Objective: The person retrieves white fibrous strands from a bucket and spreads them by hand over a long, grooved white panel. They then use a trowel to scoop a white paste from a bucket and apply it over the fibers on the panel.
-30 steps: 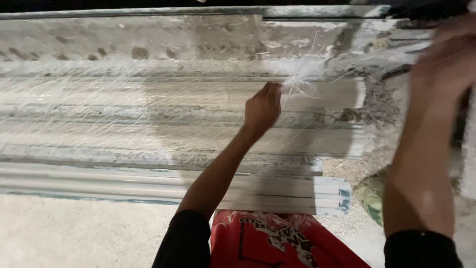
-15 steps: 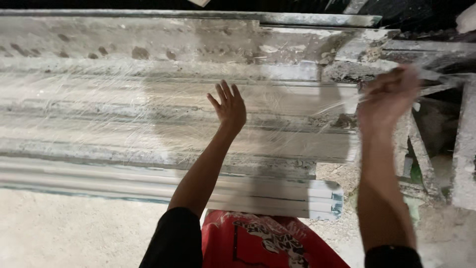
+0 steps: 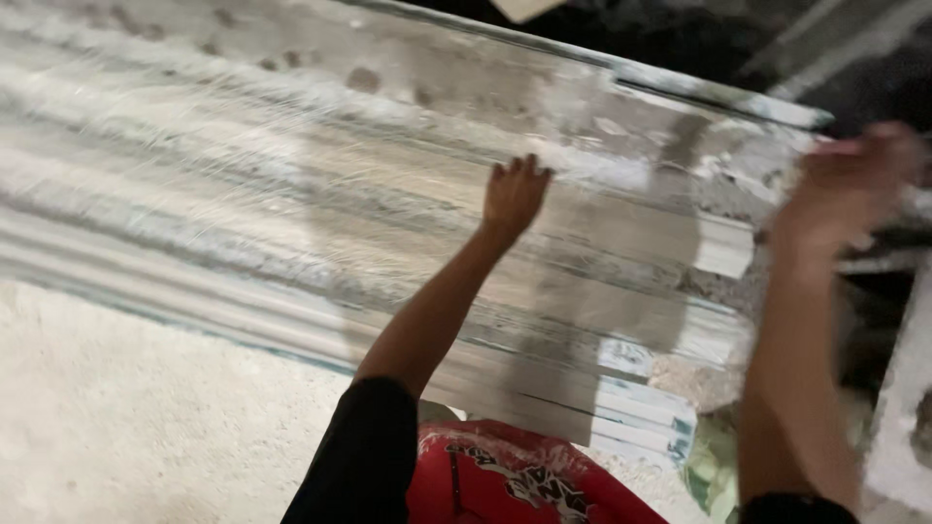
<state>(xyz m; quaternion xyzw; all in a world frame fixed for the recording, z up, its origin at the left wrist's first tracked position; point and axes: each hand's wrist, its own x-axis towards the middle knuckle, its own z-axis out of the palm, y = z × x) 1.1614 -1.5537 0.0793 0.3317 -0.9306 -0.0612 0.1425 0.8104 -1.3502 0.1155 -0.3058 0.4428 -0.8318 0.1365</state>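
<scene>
Lying under left hand (image 3: 515, 194): wrapped panels (image 3: 291, 223)

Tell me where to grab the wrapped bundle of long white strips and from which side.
Probably grip the bundle at its stepped right end, coming from the right: there the strip ends stick out bare, giving fingers an edge. The left hand lies flat on its smooth film top.

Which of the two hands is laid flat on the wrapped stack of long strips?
The left hand: it presses palm-down on the clear film over the stack. The right hand is blurred at the stack's right end.
</scene>
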